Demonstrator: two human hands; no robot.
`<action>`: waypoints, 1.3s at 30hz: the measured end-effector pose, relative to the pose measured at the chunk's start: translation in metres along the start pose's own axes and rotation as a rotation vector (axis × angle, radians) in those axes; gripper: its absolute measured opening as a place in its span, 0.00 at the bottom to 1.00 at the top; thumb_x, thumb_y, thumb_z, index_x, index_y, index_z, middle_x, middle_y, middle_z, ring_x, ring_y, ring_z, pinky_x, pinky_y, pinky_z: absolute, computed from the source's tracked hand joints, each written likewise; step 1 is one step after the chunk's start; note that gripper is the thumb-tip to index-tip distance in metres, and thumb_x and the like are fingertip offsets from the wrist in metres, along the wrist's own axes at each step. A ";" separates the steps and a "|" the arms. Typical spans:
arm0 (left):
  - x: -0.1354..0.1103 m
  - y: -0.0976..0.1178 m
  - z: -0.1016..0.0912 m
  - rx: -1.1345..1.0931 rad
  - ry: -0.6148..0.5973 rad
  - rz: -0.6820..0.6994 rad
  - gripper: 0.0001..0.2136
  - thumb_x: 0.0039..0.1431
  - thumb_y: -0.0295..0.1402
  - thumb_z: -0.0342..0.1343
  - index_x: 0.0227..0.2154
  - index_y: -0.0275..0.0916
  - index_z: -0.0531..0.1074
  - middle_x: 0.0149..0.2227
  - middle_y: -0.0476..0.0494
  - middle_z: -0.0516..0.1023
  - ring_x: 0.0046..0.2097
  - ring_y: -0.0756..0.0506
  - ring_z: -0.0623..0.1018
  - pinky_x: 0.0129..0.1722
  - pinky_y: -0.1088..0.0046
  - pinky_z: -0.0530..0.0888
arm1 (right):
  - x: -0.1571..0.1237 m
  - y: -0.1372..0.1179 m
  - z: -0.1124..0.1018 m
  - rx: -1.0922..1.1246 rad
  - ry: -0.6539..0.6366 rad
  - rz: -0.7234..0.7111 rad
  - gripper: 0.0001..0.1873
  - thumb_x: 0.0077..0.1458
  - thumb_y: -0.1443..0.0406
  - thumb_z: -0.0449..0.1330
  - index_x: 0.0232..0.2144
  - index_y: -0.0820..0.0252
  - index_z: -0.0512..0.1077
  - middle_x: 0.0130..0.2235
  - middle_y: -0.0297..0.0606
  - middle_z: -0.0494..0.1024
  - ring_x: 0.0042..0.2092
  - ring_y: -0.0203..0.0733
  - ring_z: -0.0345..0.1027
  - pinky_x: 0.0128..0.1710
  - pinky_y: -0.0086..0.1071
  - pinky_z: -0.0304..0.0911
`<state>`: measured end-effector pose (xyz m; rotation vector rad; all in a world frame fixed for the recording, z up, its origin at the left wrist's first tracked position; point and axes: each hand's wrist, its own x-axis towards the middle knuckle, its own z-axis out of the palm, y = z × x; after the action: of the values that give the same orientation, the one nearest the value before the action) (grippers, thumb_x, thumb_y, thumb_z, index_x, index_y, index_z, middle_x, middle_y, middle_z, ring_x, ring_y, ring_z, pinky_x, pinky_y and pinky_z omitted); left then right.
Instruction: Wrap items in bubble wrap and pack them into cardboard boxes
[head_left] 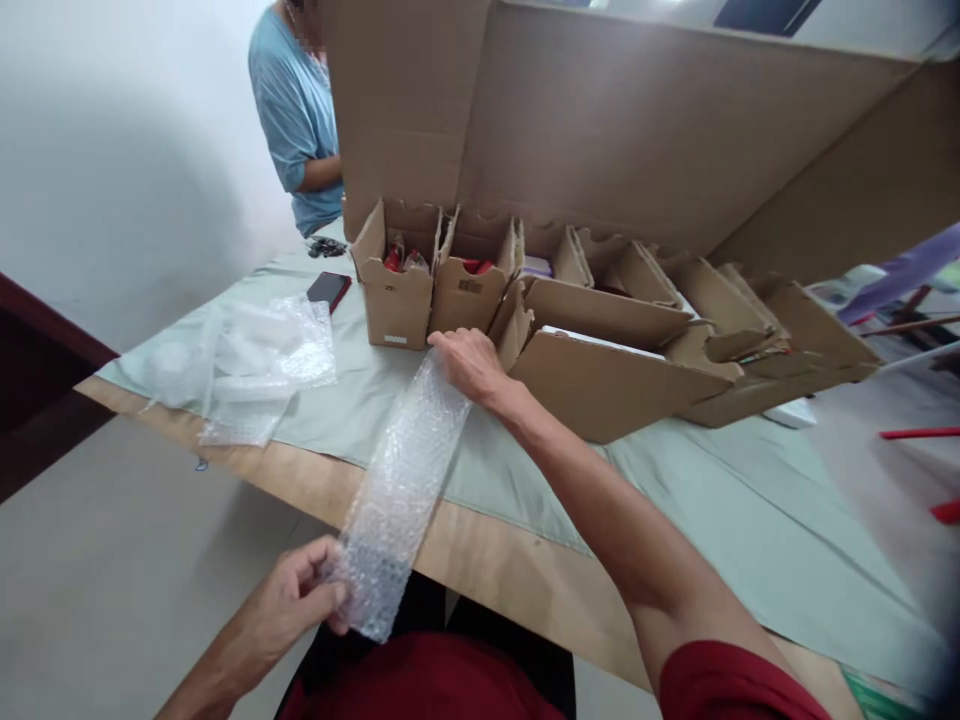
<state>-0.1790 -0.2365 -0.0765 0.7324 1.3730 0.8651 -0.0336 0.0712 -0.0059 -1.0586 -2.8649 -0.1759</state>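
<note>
A long strip of clear bubble wrap (pixel 405 480) stretches between my two hands over the table's front edge. My left hand (pixel 296 600) pinches its near end, close to my lap. My right hand (pixel 469 362) is closed on its far end, right in front of several small open cardboard boxes (pixel 397 290). Two of those boxes hold red items (pixel 394 258). The right hand nearly touches the flap of a tipped box (pixel 600 375).
A big cardboard sheet (pixel 600 120) stands behind the boxes. Loose clear plastic bags (pixel 255 360) and a dark red phone (pixel 328 290) lie at the left on the pale green table cover (pixel 712 520). A person in a blue shirt (pixel 292 110) stands at the far end.
</note>
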 end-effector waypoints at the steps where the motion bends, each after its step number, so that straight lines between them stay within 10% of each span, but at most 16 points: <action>1: 0.004 0.000 0.007 -0.035 -0.009 0.000 0.19 0.46 0.50 0.69 0.26 0.39 0.74 0.27 0.45 0.79 0.28 0.46 0.77 0.32 0.68 0.75 | 0.009 0.002 0.003 -0.001 -0.002 0.000 0.19 0.60 0.76 0.51 0.49 0.61 0.74 0.44 0.47 0.83 0.45 0.49 0.70 0.42 0.38 0.52; 7: 0.029 -0.001 0.042 -0.245 0.040 -0.015 0.21 0.45 0.50 0.70 0.30 0.39 0.73 0.28 0.45 0.79 0.31 0.44 0.82 0.29 0.70 0.77 | 0.027 0.007 0.005 0.024 0.026 0.021 0.18 0.64 0.72 0.53 0.54 0.65 0.73 0.52 0.53 0.79 0.53 0.54 0.68 0.49 0.42 0.56; 17: 0.030 -0.007 0.044 -0.237 0.078 -0.079 0.24 0.43 0.52 0.71 0.33 0.37 0.75 0.30 0.43 0.81 0.30 0.43 0.83 0.28 0.71 0.78 | -0.094 -0.017 0.064 0.350 0.013 -0.096 0.17 0.65 0.66 0.57 0.55 0.60 0.72 0.65 0.52 0.70 0.64 0.56 0.63 0.59 0.52 0.63; 24: 0.022 0.008 0.043 -0.386 0.049 -0.074 0.24 0.46 0.50 0.72 0.37 0.36 0.77 0.31 0.43 0.81 0.30 0.44 0.83 0.27 0.73 0.77 | -0.174 -0.008 0.037 0.573 0.107 -0.184 0.27 0.59 0.71 0.56 0.61 0.54 0.66 0.66 0.47 0.68 0.64 0.51 0.64 0.60 0.53 0.63; 32: 0.020 0.013 0.042 -0.350 0.019 -0.091 0.23 0.50 0.49 0.70 0.40 0.34 0.76 0.32 0.42 0.81 0.31 0.42 0.83 0.28 0.71 0.78 | -0.213 -0.069 0.054 0.545 0.271 -0.277 0.26 0.54 0.76 0.55 0.55 0.61 0.71 0.56 0.52 0.78 0.56 0.53 0.71 0.50 0.47 0.67; 39: 0.013 0.011 0.001 0.118 0.304 0.332 0.27 0.59 0.42 0.62 0.60 0.40 0.70 0.62 0.34 0.74 0.62 0.34 0.74 0.61 0.55 0.71 | -0.199 -0.074 0.042 1.102 0.223 0.005 0.12 0.67 0.67 0.54 0.41 0.56 0.78 0.39 0.36 0.84 0.40 0.40 0.77 0.42 0.34 0.67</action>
<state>-0.1794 -0.2195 -0.0732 0.9668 1.6071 1.2022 0.0670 -0.1067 -0.0761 -0.7043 -2.1519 1.0642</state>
